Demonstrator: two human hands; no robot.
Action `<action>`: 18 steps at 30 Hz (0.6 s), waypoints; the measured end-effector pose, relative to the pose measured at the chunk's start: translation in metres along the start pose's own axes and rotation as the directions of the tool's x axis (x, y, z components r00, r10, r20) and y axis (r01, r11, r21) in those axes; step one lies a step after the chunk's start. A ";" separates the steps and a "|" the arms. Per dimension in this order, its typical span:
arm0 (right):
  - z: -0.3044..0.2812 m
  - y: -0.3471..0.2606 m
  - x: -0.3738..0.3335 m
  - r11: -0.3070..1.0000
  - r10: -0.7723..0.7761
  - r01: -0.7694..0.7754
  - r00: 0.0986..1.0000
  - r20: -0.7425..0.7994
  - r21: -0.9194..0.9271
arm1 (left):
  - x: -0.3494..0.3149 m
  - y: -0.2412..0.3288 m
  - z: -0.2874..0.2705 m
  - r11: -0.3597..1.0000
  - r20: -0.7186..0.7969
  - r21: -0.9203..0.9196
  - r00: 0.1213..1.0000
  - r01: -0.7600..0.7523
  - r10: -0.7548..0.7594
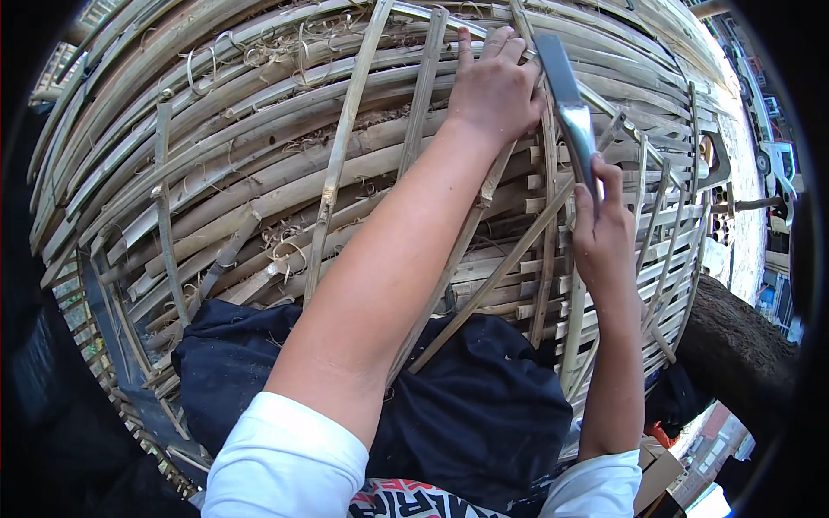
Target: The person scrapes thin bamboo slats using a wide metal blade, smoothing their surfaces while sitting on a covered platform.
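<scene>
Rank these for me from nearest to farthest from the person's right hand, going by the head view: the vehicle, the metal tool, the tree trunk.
From the right hand:
1. Metal tool: in that hand's grip, its blade pointing up and left.
2. Tree trunk: lower right, beyond the slats.
3. Vehicle: far right, in the background.

Left of the left forearm [341,298], a hand could sweep over the slats [259,186], with only a cross strip [344,142] in the way. Between the forearm and right hand [602,229] a gap opens, crossed by a slanting stick [494,278]; above, the tool [566,86] crowds the left hand [499,86]. A trunk [734,341] blocks the lower right.
</scene>
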State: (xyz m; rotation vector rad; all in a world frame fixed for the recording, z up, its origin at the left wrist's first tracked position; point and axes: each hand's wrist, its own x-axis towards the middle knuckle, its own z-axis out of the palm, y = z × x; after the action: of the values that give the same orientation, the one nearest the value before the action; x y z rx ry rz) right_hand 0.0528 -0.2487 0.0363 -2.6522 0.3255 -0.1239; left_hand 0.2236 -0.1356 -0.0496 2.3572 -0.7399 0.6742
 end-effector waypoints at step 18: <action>-0.001 0.007 0.006 0.990 -0.095 0.107 0.986 -0.134 0.086 | -0.002 0.004 0.008 0.998 -0.018 0.066 1.000 0.020 -0.019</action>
State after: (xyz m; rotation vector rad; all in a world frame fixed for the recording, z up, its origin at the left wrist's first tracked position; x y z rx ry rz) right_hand 0.0569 -0.2562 0.0343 -2.5735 0.2210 -0.3377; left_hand 0.2219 -0.1425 -0.0553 2.4123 -0.6959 0.7193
